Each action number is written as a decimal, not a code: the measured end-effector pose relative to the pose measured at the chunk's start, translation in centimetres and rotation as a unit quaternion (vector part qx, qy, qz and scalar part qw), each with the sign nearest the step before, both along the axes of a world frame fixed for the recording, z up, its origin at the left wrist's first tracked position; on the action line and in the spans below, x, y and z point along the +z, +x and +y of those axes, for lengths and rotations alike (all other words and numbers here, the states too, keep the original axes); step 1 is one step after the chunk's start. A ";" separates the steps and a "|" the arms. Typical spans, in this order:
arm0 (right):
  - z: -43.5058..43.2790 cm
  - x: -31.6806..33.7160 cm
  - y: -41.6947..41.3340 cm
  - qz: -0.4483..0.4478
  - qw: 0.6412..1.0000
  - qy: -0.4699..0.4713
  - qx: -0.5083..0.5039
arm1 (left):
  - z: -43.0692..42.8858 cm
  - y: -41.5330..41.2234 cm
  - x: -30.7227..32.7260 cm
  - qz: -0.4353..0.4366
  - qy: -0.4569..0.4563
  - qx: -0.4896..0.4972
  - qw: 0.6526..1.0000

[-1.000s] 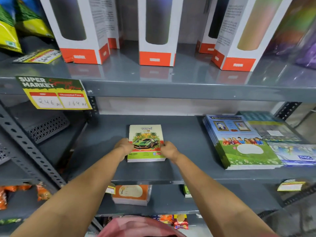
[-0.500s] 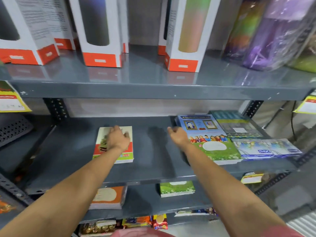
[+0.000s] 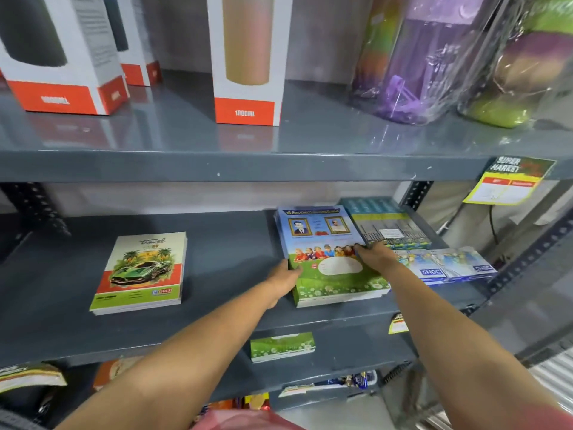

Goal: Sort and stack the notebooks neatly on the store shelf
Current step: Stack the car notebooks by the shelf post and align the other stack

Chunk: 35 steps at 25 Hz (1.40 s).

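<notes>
Both hands were set on the blue-and-green notebook stack on a grey store shelf.

The grey metal shelf (image 3: 223, 252) ran across a store rack, with boxed bottles (image 3: 248, 57) and plastic-wrapped bottles (image 3: 434, 57) on the level above and a yellow price tag (image 3: 508, 181) hanging from that level's edge at right. The travel notebook stack (image 3: 141, 273) lay flat toward the left, well apart from both hands. The blue-and-green notebook stack (image 3: 325, 243) lay right of centre, just beside more notebooks (image 3: 390, 225) at the far right. The left hand (image 3: 283, 279) pressed against that stack's left edge, fingers curled along its side. The right hand (image 3: 376, 254) rested on the cover near the right edge, fingers laid flat. Both bare forearms reached forward from below, angled inward toward the stack.
</notes>
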State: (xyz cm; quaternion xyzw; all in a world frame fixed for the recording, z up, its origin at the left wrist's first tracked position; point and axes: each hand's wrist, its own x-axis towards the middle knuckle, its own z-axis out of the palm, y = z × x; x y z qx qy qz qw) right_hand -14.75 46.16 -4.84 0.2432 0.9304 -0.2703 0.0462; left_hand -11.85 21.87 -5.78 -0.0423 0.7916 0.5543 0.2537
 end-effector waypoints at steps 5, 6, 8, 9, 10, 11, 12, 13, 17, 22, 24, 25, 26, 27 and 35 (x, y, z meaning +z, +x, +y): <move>1.0 -1.3 -1.0 -0.019 0.992 -0.126 -0.020 | 1.4 -0.7 -0.4 -0.038 0.072 0.021 0.996; 0.9 -1.3 -1.1 -0.019 0.994 -0.111 -0.017 | 1.6 -0.7 -0.4 -0.046 0.078 0.033 0.995; 0.5 -1.7 -1.4 -0.007 0.995 -0.098 -0.021 | 1.9 -0.7 -0.6 -0.060 0.079 0.053 0.994; 0.5 -1.9 -1.4 0.001 0.995 -0.096 -0.025 | 1.9 -0.9 -0.7 -0.066 0.081 0.059 0.993; 0.6 -2.2 -1.3 0.007 0.996 -0.088 -0.028 | 1.9 -1.0 -0.8 -0.072 0.083 0.062 0.992; 0.6 -2.3 -1.3 0.009 0.997 -0.076 -0.029 | 1.9 -1.2 -0.8 -0.079 0.087 0.064 0.991; 0.8 -2.5 -1.3 0.009 0.998 -0.064 -0.026 | 1.8 -1.3 -0.8 -0.085 0.095 0.068 0.989; 0.7 -2.5 -1.3 0.008 0.998 -0.056 -0.023 | 1.7 -1.4 -0.7 -0.094 0.101 0.076 0.987; -0.8 -2.8 -1.1 0.023 0.997 -0.064 -0.020 | 0.5 -1.4 -0.6 -0.092 0.100 0.092 0.987; -5.6 -3.4 -1.2 0.026 0.998 -0.063 -0.014 | -3.5 -1.5 -0.2 -0.076 0.063 0.117 0.988; -8.0 -3.4 -1.2 0.026 0.996 -0.075 -0.026 | -5.3 -1.2 0.0 -0.072 0.044 0.130 0.988; -9.3 -3.4 -1.0 0.024 0.996 -0.077 -0.030 | -6.3 -1.1 0.0 -0.067 0.027 0.140 0.988; -10.7 -3.5 -0.9 0.025 0.996 -0.079 -0.032 | -7.3 -0.9 0.1 -0.061 0.007 0.149 0.987; -11.8 -3.5 -0.8 0.022 0.996 -0.078 -0.030 | -8.1 -0.8 0.1 -0.060 -0.004 0.154 0.986; -15.2 -2.2 0.0 0.001 0.992 -0.123 -0.018 | -11.1 0.5 1.5 -0.045 -0.072 0.135 0.987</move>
